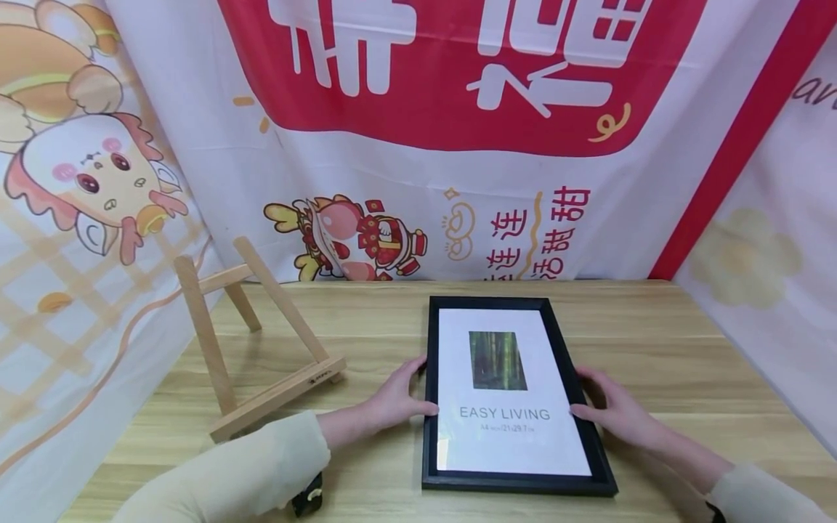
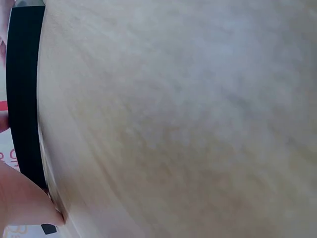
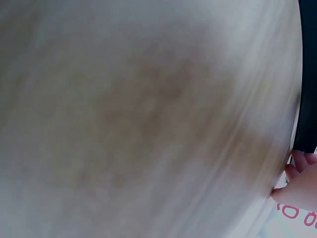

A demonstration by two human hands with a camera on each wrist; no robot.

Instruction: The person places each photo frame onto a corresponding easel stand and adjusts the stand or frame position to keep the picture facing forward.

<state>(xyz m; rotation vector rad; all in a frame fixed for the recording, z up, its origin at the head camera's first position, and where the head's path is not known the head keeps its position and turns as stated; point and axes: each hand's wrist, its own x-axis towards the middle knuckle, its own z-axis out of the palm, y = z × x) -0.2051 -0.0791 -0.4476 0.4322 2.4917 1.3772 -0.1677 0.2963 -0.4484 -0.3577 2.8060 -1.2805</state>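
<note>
A black picture frame (image 1: 519, 485) lies face up on the wooden table, with a white sheet behind its front that bears a bamboo photo and the words "EASY LIVING". My left hand (image 1: 395, 399) grips its left side, thumb over the black border and fingers at the outer edge. On the opposite side my right hand (image 1: 617, 414) holds the border in the same way. The left wrist view shows the frame's dark side (image 2: 25, 94) with a fingertip (image 2: 34, 203) against the table. Fingers (image 3: 297, 186) also meet the dark edge in the right wrist view.
A small wooden easel (image 1: 281, 396) stands at the left, its ledge close to my left forearm. Printed white and red cloth (image 1: 458, 211) hangs behind the table (image 1: 366, 319) and along both sides.
</note>
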